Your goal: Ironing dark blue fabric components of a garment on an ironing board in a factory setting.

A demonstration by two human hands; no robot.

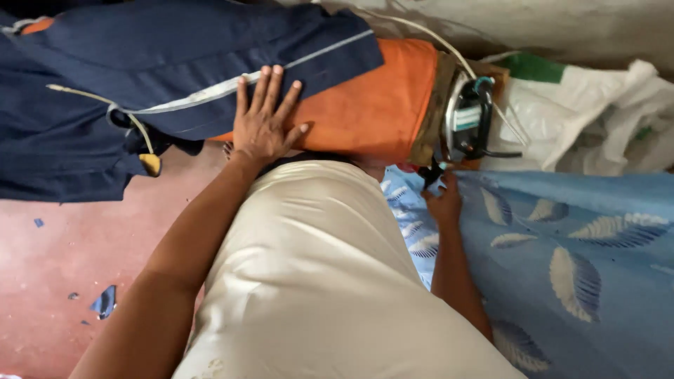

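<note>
— Cream garment (316, 281) fills the near view, worn by the person. Where's the left hand (265, 119)?
— Flat, fingers spread, pressing a navy garment (140, 77) over an orange padded worktop (372, 105).
— And the right hand (442, 203)?
— Pinched around a dark cord end just below the iron (469, 119), beside the blue feather-print cloth (576, 253). White bag (597, 112) behind.

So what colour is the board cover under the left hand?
Orange, on the board cover beside the left hand; the head view shows it.
</note>
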